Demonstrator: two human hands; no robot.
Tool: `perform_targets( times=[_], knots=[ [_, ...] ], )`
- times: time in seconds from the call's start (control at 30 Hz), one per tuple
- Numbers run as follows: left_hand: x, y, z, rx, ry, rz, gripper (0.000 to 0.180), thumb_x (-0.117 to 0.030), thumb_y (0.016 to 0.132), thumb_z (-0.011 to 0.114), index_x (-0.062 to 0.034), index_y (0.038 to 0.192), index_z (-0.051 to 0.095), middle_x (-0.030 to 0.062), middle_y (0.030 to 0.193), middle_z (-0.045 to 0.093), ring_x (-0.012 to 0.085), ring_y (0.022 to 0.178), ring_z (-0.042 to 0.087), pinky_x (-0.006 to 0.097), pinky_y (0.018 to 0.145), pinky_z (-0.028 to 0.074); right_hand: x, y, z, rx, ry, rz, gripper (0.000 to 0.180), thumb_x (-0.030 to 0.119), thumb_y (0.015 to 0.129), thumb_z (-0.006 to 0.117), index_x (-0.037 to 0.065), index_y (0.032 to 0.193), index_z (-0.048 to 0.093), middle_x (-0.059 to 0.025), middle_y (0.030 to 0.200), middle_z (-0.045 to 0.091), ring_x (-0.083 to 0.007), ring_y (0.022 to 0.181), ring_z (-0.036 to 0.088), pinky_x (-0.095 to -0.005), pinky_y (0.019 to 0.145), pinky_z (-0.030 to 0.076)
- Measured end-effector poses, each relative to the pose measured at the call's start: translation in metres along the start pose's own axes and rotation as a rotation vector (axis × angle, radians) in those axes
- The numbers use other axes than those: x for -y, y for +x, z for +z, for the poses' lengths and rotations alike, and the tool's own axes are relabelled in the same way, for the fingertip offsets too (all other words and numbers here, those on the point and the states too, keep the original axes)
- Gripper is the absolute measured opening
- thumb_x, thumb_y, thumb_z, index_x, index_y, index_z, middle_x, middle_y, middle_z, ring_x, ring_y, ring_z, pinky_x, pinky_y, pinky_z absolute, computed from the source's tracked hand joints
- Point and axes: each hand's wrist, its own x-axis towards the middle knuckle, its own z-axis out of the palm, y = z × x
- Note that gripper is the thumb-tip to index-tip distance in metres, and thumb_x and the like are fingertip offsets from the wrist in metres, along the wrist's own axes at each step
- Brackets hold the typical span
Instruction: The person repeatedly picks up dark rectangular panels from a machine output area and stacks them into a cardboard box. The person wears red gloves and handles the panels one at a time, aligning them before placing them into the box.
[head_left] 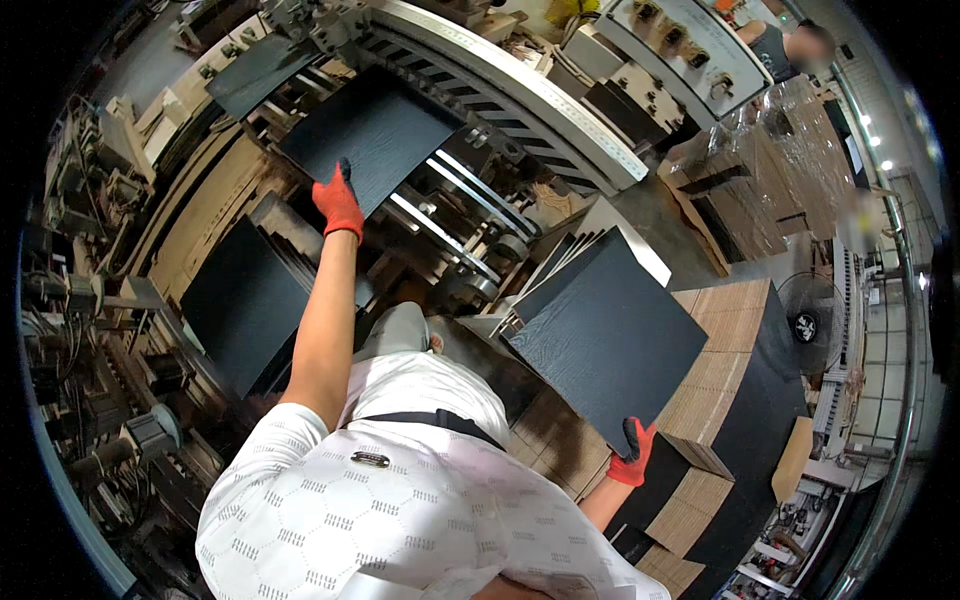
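Observation:
Both my hands wear red gloves with dark grey palms. My left hand (pixel 338 203) is closed at the near edge of a dark wood-grain panel (pixel 375 130), which lies across the machine's metal rails (pixel 465 190). My right hand (pixel 631 456) grips the lower corner of another dark wood-grain panel (pixel 610 330), thumb on its face; the fingers behind it are partly hidden. That panel is tilted, and the edges of several more boards (pixel 565 262) show behind its upper left side.
More dark panels (pixel 245 305) stand left of my left forearm. Stacked boards (pixel 735 340) rise at the right, beside a fan (pixel 806 325). A striped machine beam (pixel 500 80) crosses the far side. Beyond are a control panel (pixel 690 45), a wrapped pallet (pixel 760 165) and another person (pixel 775 50).

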Motion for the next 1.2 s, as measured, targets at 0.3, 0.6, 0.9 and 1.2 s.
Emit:
perform_targets(
  times=[0.3,0.6,0.9,1.2],
  knots=[
    [0.015,0.010,0.000,0.063,-0.046,0.030,0.031,-0.013,0.084,0.077,0.0041,0.107,0.066,0.0055,0.103,0.068,0.0171,0.086,0.060,0.034,0.079,0.049,-0.059,0.024,-0.043,-0.067,-0.098,0.110,0.051,0.012,0.088,0.069,0.000,0.132,0.048,-0.0090,0.124,0.058,-0.0201,0.095,0.061,-0.0350,0.082,0.052],
    [-0.021,-0.004,-0.017,0.073,0.592,0.257,0.047,-0.030,0.085,0.070,0.0082,0.063,0.053,0.0016,0.061,0.048,0.0142,0.065,0.040,0.044,0.055,0.038,0.016,0.035,0.046,-0.063,-1.443,-0.230,0.061,0.043,0.091,0.066,0.000,0.058,0.040,-0.0044,0.052,0.037,-0.0171,0.050,0.033,-0.0443,0.050,0.028],
    [-0.102,-0.059,-0.176,0.390,0.592,0.171,0.029,-0.022,0.095,0.062,-0.0017,0.116,0.056,0.0156,0.096,0.067,0.0248,0.088,0.065,0.037,0.078,0.050,-0.008,0.044,0.213,0.467,-0.913,-0.194,0.033,0.019,0.098,0.061,0.001,0.074,0.047,0.0014,0.068,0.037,-0.0105,0.064,0.032,-0.0305,0.053,0.030],
    [-0.135,-0.072,-0.408,-0.689,1.422,0.497,0.039,-0.030,0.088,0.067,-0.0066,0.118,0.057,0.0176,0.113,0.061,0.0365,0.098,0.061,0.045,0.083,0.049,-0.099,0.052,0.469,0.762,-0.198,0.422,0.026,0.040,0.102,0.051,0.018,0.115,0.050,-0.0042,0.083,0.066,-0.0174,0.064,0.063,-0.0292,0.056,0.050]
  ],
)
